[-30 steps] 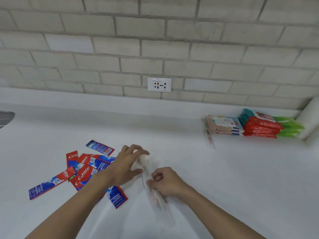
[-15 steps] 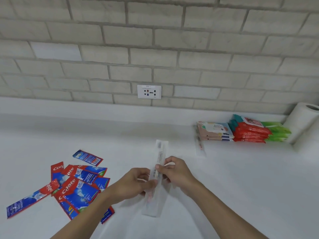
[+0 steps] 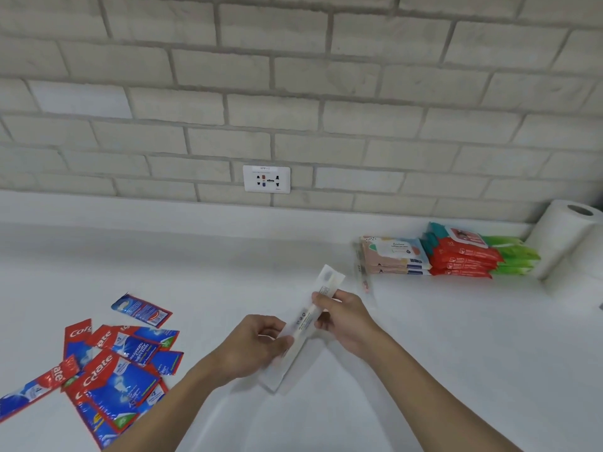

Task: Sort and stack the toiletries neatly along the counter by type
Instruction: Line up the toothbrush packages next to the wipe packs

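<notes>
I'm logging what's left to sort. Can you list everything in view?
held toothbrush: one, clear-wrapped, above counter centre.
spare toothbrush: one, clear-wrapped, lying left of wipes.
sachets: about ten, red-blue, loose pile front left.
wipes: three stacks, peach, red, green, back right.
paper roll: at least one, white, far right.
outlet: one, white, wall.
counter: one, white.
left hand: grips held toothbrush's lower end.
right hand: pinches its upper part.

Left hand (image 3: pixel 257 345) gripping wrapped toothbrush (image 3: pixel 330 279), right hand (image 3: pixel 349 318) pinching it, forearms converging
</notes>
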A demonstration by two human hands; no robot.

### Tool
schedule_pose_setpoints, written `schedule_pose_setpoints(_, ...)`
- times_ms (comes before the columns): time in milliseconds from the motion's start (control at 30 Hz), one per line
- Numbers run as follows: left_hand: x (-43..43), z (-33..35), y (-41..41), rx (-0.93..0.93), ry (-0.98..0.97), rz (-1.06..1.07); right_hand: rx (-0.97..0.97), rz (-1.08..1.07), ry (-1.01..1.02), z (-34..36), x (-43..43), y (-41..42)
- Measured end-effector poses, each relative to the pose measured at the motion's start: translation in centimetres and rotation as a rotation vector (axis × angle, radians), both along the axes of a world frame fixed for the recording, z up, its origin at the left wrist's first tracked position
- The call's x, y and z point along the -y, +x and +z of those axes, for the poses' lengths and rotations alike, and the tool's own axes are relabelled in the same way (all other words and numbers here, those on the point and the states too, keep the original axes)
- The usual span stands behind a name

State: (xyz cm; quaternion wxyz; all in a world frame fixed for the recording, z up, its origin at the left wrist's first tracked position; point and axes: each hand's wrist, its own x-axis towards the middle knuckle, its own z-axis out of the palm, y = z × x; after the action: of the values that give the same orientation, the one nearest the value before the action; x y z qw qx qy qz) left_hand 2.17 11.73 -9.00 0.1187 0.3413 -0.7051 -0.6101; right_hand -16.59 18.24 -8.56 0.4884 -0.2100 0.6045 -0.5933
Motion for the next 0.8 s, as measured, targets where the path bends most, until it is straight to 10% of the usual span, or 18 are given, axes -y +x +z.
schedule_pose_setpoints(400,0.9,-0.9,-5.7,-0.007,0.003,0.146,0.005,-0.004,0.036,-0.9,2.6,-6.0)
schedule_pose_setpoints(800,2.2,-3.6,-12.6,0.065,-0.008,0.403,-0.444,-0.097,0.120,-2.2,3.1,-11.6)
